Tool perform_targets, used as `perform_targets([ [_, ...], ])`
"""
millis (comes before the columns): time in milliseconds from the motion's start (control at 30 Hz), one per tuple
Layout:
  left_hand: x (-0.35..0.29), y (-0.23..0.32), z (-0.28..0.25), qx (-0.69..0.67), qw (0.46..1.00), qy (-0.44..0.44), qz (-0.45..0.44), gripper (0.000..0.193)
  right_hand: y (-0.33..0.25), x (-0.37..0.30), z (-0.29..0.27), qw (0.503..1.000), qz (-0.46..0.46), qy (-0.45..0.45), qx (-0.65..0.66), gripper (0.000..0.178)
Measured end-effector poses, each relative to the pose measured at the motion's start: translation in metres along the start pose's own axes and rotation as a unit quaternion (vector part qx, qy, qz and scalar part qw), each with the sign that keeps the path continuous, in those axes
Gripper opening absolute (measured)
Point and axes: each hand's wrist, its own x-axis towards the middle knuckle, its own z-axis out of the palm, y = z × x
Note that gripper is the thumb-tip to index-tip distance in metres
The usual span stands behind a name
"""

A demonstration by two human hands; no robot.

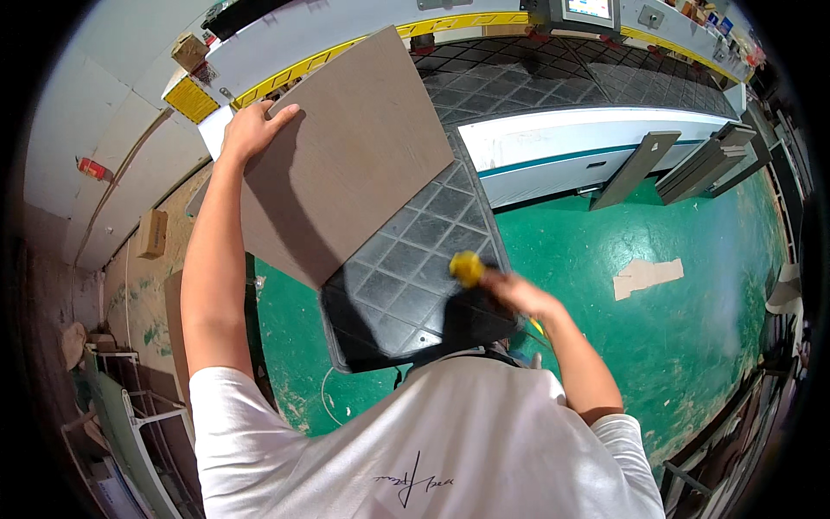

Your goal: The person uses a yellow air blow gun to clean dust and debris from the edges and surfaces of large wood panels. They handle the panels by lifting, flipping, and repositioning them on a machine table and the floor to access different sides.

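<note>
My left hand point(253, 132) grips the upper left edge of a large grey-brown board point(354, 147), thumb on its face. The board stands tilted on edge, its lower edge along a black table top point(406, 259) with a diamond grid. Over the near right part of that top is my right hand point(516, 294), fingers closed round a small yellow object point(467, 269) with a rounded end. It is smeared by motion, so its kind cannot be made out. Dark shadows of my arm and body fall across the board and the table.
Behind the table runs a long machine with a yellow guard strip point(484, 20) and a screen point(590, 9). Its white side panel point(562, 143) has narrow boards point(635, 170) leaning on it. A cardboard scrap point(648, 278) lies on the green floor. Racks stand at both sides.
</note>
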Motion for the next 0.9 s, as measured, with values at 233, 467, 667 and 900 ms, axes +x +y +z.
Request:
perform_targets([
  [233,0.056,-0.031,0.021,-0.125,0.982,-0.134,0.038,0.081,-0.025,-0.035,0.038,0.988,0.081,0.057,0.117,0.048],
  [467,0.074,-0.019,0.159,-0.167,0.981,0.006,0.102,0.070,-0.040,-0.088,0.034,0.975,0.128,0.117,0.142,0.050],
  [667,0.041,-0.003,0.299,-0.308,0.934,-0.176,-0.044,0.064,-0.059,-0.085,0.057,0.968,0.159,0.101,0.165,0.052],
  [900,-0.048,0.031,0.332,-0.307,0.948,-0.088,0.010,0.052,-0.047,-0.052,0.080,0.952,0.122,0.138,0.244,0.056],
])
